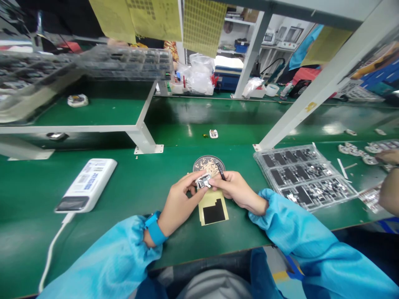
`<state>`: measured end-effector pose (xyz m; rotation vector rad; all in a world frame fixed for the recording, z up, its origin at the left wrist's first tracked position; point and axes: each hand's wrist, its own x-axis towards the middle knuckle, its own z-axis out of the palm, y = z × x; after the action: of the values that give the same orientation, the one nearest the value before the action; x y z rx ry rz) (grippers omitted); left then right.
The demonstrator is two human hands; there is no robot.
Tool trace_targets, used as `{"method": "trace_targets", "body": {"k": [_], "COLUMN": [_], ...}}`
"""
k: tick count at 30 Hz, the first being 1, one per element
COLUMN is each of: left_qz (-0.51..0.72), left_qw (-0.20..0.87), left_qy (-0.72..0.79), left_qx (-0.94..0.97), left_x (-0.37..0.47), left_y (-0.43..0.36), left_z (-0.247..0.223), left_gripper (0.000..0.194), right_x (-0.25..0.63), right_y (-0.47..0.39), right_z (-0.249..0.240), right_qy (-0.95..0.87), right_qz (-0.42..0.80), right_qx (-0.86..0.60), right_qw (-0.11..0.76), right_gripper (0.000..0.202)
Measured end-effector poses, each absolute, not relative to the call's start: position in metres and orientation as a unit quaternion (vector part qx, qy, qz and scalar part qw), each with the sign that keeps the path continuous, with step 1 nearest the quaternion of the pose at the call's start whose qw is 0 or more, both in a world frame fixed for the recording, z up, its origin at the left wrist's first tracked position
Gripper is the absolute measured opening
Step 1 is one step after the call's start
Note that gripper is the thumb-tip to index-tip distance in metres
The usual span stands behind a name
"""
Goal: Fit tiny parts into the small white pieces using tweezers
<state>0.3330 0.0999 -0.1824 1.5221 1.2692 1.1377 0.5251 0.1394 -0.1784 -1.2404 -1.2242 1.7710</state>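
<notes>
My left hand (182,202) grips a small white-rimmed electronic part (204,181) with silvery pieces inside, held above the green bench. My right hand (235,187) is closed around a thin black tool (221,170), probably tweezers, and its fingertips touch the part's right side. Just behind both hands sits a round dark dish (199,162) filled with tiny tan pieces. Beneath them lies a yellow backing sheet (201,207) bearing a black cut-out sticker (214,212).
A white power bank (90,182) with a cable lies left. Clear trays (304,176) of parts stand right, near a co-worker's arm (389,189) and several white parts (352,148). A raised shelf (115,108) and a slanted post (299,95) flank the bench; another white part (213,133) lies ahead.
</notes>
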Motion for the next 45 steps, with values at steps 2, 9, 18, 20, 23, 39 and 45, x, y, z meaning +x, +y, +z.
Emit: {"method": "trace_targets", "body": {"k": [2,9,18,20,23,39,45], "left_qz": [0.452,0.438,0.466,0.472,0.496,0.459,0.47], "left_qw": [0.386,0.36,0.573,0.586,0.569,0.412,0.491], "left_qy": [0.508,0.538,0.483,0.477,0.462,0.509,0.5], "left_qx": [0.623,0.624,0.47,0.454,0.466,0.6,0.536], "left_x": [0.333,0.331,0.333,0.334,0.337,0.339,0.34], "left_y": [0.099,0.1,0.102,0.102,0.1,0.1,0.106], "left_z": [-0.18,-0.178,-0.176,-0.172,-0.172,-0.182,-0.182], "left_gripper": [0.041,0.04,0.059,0.055,0.04,0.026,0.027], "right_x": [0.525,0.524,0.518,0.514,0.509,0.501,0.507], "right_y": [0.139,0.136,0.134,0.132,0.129,0.135,0.139], "right_z": [-0.179,-0.178,-0.181,-0.182,-0.183,-0.186,-0.185], "right_qy": [-0.471,-0.561,-0.554,-0.537,-0.514,-0.56,-0.632], "right_qz": [0.672,0.581,0.578,0.586,0.618,0.552,0.465], "right_qx": [-0.472,-0.46,-0.42,-0.421,-0.409,-0.431,-0.452], "right_qw": [0.321,0.37,0.427,0.438,0.432,0.443,0.425], "right_gripper": [0.037,0.028,0.031,0.03,0.032,0.031,0.03]}}
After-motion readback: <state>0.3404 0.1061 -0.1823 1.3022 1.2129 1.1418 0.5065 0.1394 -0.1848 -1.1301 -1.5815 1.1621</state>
